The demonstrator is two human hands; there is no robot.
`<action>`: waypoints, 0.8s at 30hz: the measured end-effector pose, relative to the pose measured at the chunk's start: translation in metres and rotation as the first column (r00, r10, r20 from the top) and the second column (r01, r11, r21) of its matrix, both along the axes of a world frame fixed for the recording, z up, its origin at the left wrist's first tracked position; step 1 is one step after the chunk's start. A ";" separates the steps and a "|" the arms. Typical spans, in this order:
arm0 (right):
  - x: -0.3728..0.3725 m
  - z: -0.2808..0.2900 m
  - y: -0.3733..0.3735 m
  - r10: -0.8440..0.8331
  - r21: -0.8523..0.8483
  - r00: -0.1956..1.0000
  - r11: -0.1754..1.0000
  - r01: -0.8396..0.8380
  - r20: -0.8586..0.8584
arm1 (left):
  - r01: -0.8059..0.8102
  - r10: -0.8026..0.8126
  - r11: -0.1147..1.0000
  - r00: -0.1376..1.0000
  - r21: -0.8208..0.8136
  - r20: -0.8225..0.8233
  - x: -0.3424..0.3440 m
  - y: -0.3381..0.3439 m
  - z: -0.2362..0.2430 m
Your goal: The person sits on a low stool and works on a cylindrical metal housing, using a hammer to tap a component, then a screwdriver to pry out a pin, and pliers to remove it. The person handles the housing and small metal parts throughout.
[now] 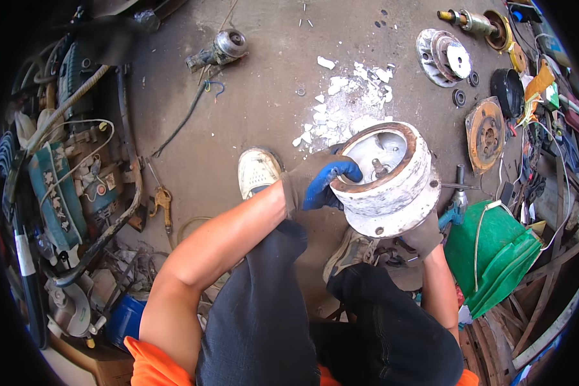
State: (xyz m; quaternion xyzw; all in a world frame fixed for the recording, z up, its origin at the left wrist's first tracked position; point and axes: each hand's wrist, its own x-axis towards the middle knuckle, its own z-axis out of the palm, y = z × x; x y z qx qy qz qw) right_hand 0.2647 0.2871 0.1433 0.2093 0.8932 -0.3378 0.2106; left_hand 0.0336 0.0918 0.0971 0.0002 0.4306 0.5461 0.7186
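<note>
**Both gloved hands on a white motor housing**

The left hand (318, 183), in a grey glove with blue fingertips, curls its fingers over the rusty upper rim of the white motor housing (392, 186), thumb side gripping the edge. The housing sits tilted above the person's knees, open mouth up, a short shaft showing inside. The right hand (424, 235), also gloved, cups the lower flange from underneath — its fingers are mostly hidden, so I cannot tell how tightly they close.

It looks like cast metal: heavy, rigid, unlikely to flex, with flaking paint that may crumble under a grip. The rim and the bottom flange seem the surest holds; the painted wall looks slicker.

Left of the housing lie a white shoe (257, 170) and, further off, a yellow-handled tool (163, 201) and tangled hoses. Behind the housing, white paint chips (347, 103) litter the concrete floor (264, 96). To its right lie a rusty disc (486, 134) and a green plastic cover (495, 254) — both near enough to crowd any set-down on that side.
</note>
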 end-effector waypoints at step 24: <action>0.152 0.011 0.032 -0.859 -0.306 0.500 0.507 0.806 -0.107 | 0.177 -0.490 0.819 -0.278 -0.546 -0.826 0.043 -0.016 -0.118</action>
